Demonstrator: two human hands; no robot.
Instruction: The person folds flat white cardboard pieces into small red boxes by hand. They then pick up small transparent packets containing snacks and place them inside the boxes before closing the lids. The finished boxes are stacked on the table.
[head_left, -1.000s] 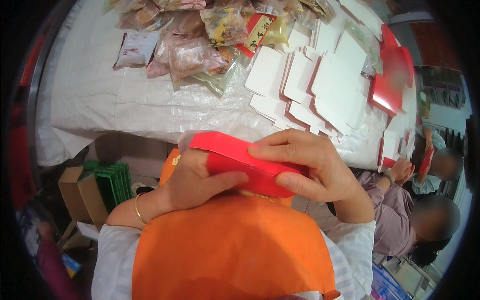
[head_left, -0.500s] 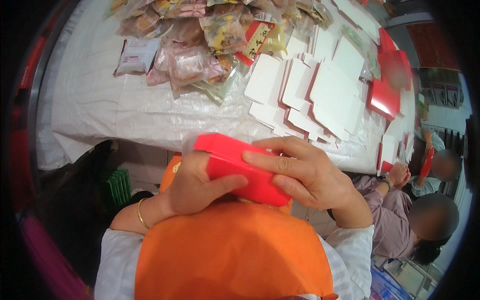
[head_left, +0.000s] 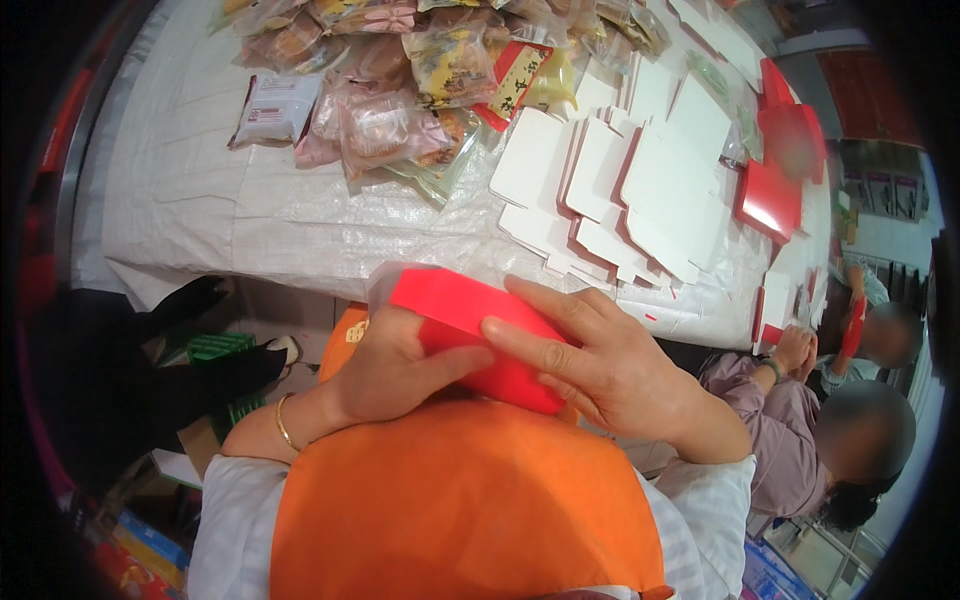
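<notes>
Both hands hold a red cardboard box [head_left: 525, 380] close in front of my orange apron. My left hand [head_left: 390, 370] wraps its left end, with the thumb along the near face. A pale translucent edge shows beyond that hand; I cannot make out what it is. My right hand [head_left: 600, 350] presses on the top and right side of the box, its fingers laid over a fold or flap. The inside of the box is hidden.
On the white-sheeted table [head_left: 190, 210] lie a pile of wrapped pastries [head_left: 385, 130], flat white carton blanks [head_left: 680, 190] and red boxes [head_left: 770, 200]. At right, two people sit, one with clasped hands [head_left: 795, 350]. A green crate [head_left: 220, 345] and a dark-clothed figure [head_left: 130, 370] are at left.
My right fingers have shifted slightly on the red box, and the box has tilted a little. At left, the dark-clothed figure has moved, and more of the floor there shows.
</notes>
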